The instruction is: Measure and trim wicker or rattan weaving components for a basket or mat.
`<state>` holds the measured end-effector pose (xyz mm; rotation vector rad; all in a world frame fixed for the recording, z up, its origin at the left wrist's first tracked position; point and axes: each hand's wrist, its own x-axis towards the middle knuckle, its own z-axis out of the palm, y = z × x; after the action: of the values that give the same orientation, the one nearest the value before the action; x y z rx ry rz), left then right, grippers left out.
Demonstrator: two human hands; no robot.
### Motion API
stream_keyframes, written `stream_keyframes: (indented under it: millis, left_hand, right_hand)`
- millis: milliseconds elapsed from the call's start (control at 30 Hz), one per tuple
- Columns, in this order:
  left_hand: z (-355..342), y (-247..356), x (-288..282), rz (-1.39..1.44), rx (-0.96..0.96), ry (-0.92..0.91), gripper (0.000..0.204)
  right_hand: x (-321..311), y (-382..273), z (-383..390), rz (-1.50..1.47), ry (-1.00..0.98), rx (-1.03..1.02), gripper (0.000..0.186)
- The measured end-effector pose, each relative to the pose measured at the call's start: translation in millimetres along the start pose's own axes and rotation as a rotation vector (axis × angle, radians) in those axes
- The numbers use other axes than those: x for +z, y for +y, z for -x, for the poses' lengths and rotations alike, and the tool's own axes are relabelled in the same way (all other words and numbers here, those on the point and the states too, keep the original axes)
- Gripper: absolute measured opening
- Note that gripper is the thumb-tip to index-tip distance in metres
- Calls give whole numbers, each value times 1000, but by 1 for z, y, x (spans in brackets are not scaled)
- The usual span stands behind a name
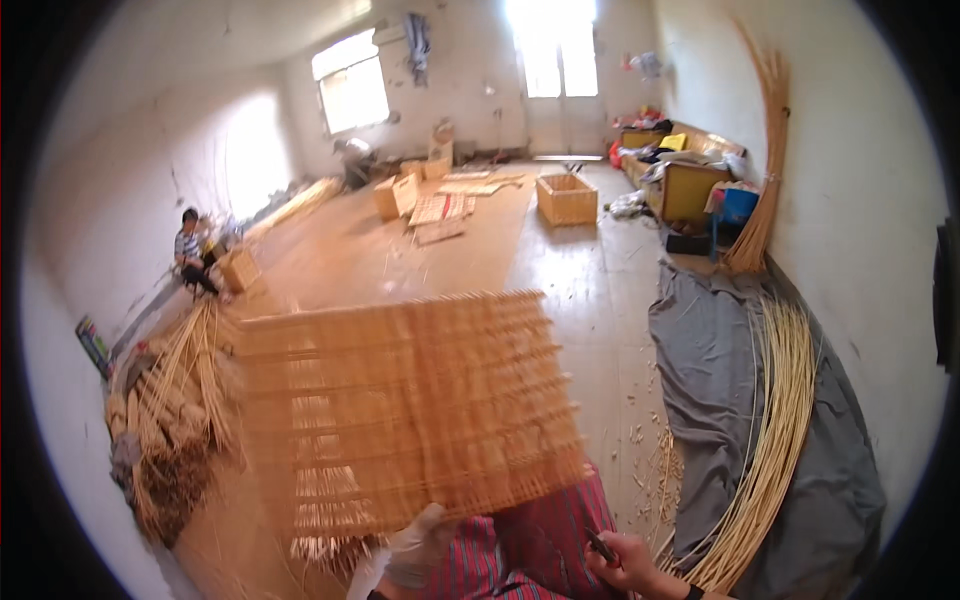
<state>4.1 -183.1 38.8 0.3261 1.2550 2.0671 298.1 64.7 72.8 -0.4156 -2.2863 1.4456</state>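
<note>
A woven wicker panel [400, 410] is held up in front of me, tilted and a little blurred. Cut stake ends stick out along its right edge. My left hand [418, 548], in a pale glove, is closed on the panel's lower edge. Low at the right, my right hand [625, 565] is wrapped round a small dark tool [600, 546], whose exact kind I cannot make out. That hand is apart from the panel. Red striped cloth [540, 530] covers my lap beneath it.
Long peeled canes [770, 430] lie on grey cloth [700, 350] at my right. Bundled canes [170, 400] are heaped at the left. Further off are a wicker box [567, 200], flat woven panels [440, 210], a seated person [192, 250] and a cluttered bench [690, 185]. Clippings [660, 470] litter the floor.
</note>
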Motion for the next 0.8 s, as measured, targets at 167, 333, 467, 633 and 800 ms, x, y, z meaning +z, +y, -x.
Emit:
stream_keyframes:
  millis: [167,333,467,633,800]
  left_hand:
    - [53,-29,47,488,-312,-67,63]
    - [75,-6,58,-356,-605,-629,63]
    - [44,46,91,-570,-491,-896,38]
    - [-95,97,107,-1003,359,-119,29]
    - [-207,92,22,-1781,626,94,51]
  right_hand:
    - [12,-32,-23,191,-15,-10,23]
    - [25,-16,-30,189,92,21,33]
    - [24,5,-34,105,90,239,30]
    - [18,13,-34,-106,41,258,26]
    - [20,12,-36,-104,38,164,28]
